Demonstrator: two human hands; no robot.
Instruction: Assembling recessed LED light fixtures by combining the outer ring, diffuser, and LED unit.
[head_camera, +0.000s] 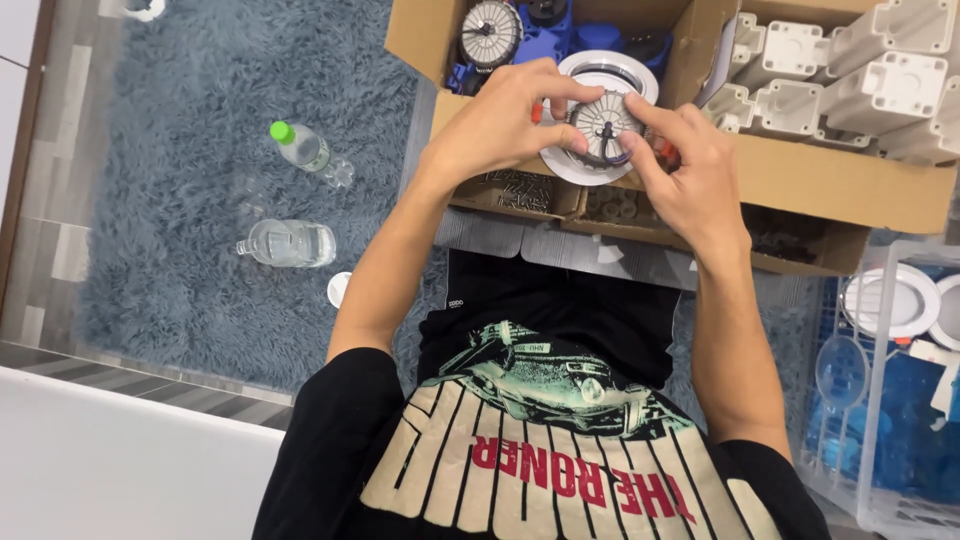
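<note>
Looking down from the head camera, I list the scene from largest item to smallest. A shaggy blue-grey rug (200, 120) covers the floor on the left. A large open cardboard box (850, 180) spans the top, its right part packed with white moulded plastic brackets (880, 85), its left part holding blue parts and a spare finned round module (490, 32). A clear plastic crate (905, 400) at the lower right holds white ring-shaped fixtures and blue pieces. Two clear water bottles lie on the rug, a larger one (288, 243) and a green-capped one (308, 152).

The work piece is a round recessed light fixture (600, 125), a white flange ring with a grey finned metal heat sink at its centre, held above the box's front edge, just over a small tray of screws (520, 190). My left hand (500, 125) grips its left rim, thumb below and fingers curled over the top. My right hand (690, 175) pinches the right side, fingertips closed on the finned core near an orange-red spring clip (668, 153).

I judge the fixture light and rigid. The fins give good purchase but look thin-edged, and the thin black wire at the centre looks delicate, so the rim seems the safest hold.
</note>
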